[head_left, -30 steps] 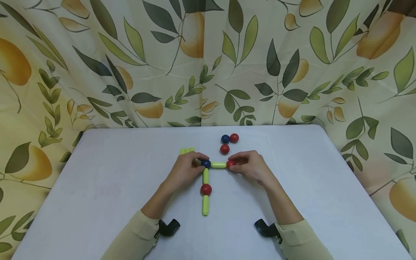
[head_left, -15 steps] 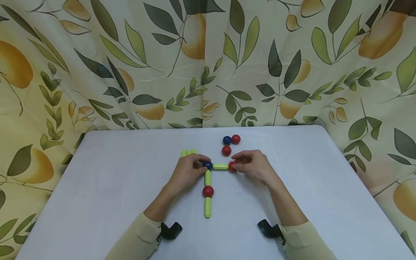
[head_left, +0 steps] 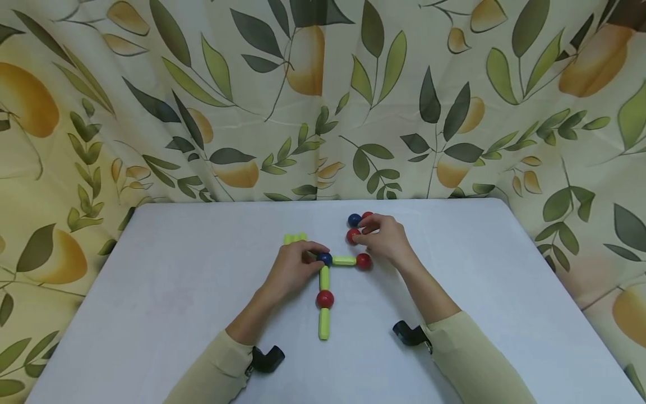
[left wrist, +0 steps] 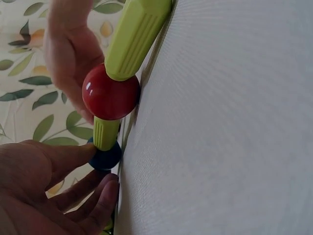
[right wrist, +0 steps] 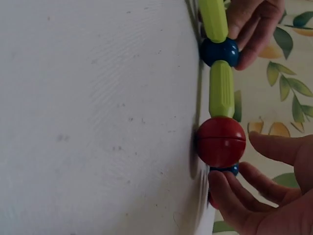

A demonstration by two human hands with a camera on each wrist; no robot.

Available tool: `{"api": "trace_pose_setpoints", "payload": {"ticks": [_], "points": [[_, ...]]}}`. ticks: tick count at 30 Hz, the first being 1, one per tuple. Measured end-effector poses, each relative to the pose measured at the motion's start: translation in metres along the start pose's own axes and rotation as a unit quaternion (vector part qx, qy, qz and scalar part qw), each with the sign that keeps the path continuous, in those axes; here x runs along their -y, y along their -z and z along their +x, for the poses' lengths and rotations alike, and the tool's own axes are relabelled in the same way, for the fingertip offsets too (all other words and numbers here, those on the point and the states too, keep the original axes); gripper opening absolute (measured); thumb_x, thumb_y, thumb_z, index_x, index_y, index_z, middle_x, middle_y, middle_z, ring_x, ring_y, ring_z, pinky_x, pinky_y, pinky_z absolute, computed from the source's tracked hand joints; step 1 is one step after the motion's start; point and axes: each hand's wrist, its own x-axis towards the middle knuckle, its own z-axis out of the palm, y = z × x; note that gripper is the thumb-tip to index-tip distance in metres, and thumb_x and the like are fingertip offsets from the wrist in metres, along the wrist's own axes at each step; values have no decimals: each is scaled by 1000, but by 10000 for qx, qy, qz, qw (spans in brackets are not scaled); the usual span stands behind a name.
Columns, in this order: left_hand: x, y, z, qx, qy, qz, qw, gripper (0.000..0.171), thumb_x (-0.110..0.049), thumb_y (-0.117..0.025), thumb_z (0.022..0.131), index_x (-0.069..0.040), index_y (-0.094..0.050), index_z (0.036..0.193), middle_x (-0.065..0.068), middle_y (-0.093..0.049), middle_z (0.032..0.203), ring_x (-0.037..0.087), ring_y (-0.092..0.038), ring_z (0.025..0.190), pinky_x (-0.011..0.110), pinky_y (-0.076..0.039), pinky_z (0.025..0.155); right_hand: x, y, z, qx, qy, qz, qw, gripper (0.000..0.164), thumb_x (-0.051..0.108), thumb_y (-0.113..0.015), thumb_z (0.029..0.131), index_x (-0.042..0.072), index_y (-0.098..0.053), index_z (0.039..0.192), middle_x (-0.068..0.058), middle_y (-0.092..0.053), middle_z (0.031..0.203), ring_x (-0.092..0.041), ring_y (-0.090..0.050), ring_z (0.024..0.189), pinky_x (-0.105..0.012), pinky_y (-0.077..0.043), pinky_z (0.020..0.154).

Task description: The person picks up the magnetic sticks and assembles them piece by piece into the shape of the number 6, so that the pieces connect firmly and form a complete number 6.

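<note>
My left hand (head_left: 292,266) pinches a blue ball (head_left: 324,259) at the corner of an L-shaped build on the white table. From that ball a yellow-green rod (head_left: 344,261) runs right to a red ball (head_left: 364,261). Another rod (head_left: 324,279) leads toward me to a second red ball (head_left: 325,299), followed by an end rod (head_left: 324,324). My right hand (head_left: 386,241) reaches over a loose red ball (head_left: 352,236), thumb and fingers spread apart at its side. In the right wrist view, fingers (right wrist: 230,196) partly hide the loose balls.
Behind the loose red ball lie a loose blue ball (head_left: 354,220) and another red one (head_left: 367,215), partly covered by the right hand. Several spare rods (head_left: 295,238) sit beyond the left hand. A leaf-and-fruit patterned curtain (head_left: 323,112) hangs behind the table (head_left: 202,224).
My right hand has let go of the red ball at the rod's right end and moved away from me to the loose balls. The left hand keeps its hold on the blue ball.
</note>
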Motion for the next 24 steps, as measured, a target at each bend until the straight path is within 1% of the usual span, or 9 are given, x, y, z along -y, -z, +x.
{"api": "trace_pose_setpoints", "payload": {"ticks": [4,8,13,20,24], "points": [[0,-1,0,13,12,13,10000,26,-11,-75,95,-21,-78,119,-1,-73,111,17,-63,93,30,-57,80,-1,-7,7,123,-110,-68,9998,41,24,-79,93,5,-68,127,-18,-67,117,-26,-68,87,-28,-59,75],[-1,0,0,3,17,-10,10000,26,-10,-76,95,-21,-78,119,-1,-73,113,17,-63,93,30,-57,80,-4,-8,11,105,-113,-141,9998,38,23,-79,93,5,-69,125,-17,-67,115,-25,-68,85,-28,-59,74],[-3,-1,1,19,-12,-9,10000,26,-11,-75,95,-21,-78,120,-1,-72,112,18,-62,93,31,-56,81,-6,-5,10,47,-99,-82,9999,35,21,-78,93,4,-71,124,-18,-67,114,-26,-68,86,-28,-59,76],[-2,-1,1,20,85,0,10000,27,-11,-75,95,-22,-78,119,0,-72,112,17,-63,94,31,-57,81,-4,3,2,148,-184,537,9983,35,17,-78,94,4,-69,125,-19,-64,123,-32,-71,94,-32,-61,85],[-2,0,0,-5,75,32,10000,27,-11,-75,95,-22,-78,120,0,-73,113,17,-63,95,31,-58,83,-1,10,-7,229,-76,674,9974,38,16,-78,93,4,-68,127,-19,-63,128,-32,-67,107,-32,-61,87]]}}
